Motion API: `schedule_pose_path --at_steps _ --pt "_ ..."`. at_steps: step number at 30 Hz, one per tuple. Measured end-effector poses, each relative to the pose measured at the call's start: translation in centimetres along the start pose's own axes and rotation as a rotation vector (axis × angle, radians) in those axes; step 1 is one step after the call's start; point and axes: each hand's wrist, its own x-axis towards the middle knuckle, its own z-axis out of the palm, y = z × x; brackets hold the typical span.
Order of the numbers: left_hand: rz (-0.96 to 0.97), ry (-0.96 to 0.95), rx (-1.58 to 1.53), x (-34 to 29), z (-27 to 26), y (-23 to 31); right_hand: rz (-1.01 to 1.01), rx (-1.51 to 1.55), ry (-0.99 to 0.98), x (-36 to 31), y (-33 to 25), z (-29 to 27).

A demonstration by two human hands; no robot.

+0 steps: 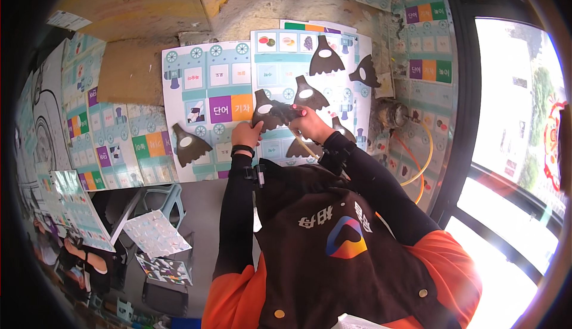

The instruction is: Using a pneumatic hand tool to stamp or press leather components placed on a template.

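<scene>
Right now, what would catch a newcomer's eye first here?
The dark, flared pieces leap out, scattered over pale sheets, one in the left fingers. The colourful logo on the dark clothing comes next, below them; bright glass glares at right.

dark cutouts (193,151) with white ovals (305,93), teal-patterned white sheets (202,95)

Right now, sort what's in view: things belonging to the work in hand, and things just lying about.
In the work, it seems:
- dark fan-shaped piece at the left hand
- other dark pieces
- printed boards beneath

Lying about, apparently:
- brown cardboard
- light-blue stool
</scene>
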Motion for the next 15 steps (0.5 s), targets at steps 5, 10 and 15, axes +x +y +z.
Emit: schedule_pose_path --at_steps 5,10,15 --pt "0.017 -0.018 -0.010 0.0 -0.2 0.0 0.036 -0.088 0.229 -1.0 -1.3 0.2" --pt "0.022 -0.038 0.019 -0.1 -0.5 0.4 -0.015 -0.026 0.218 -0.7 -1.8 0.3" --pt "0.006 -0.049 -0.003 0.0 -0.6 0.5 -0.094 -0.133 0.338 -0.8 -1.1 0.2"
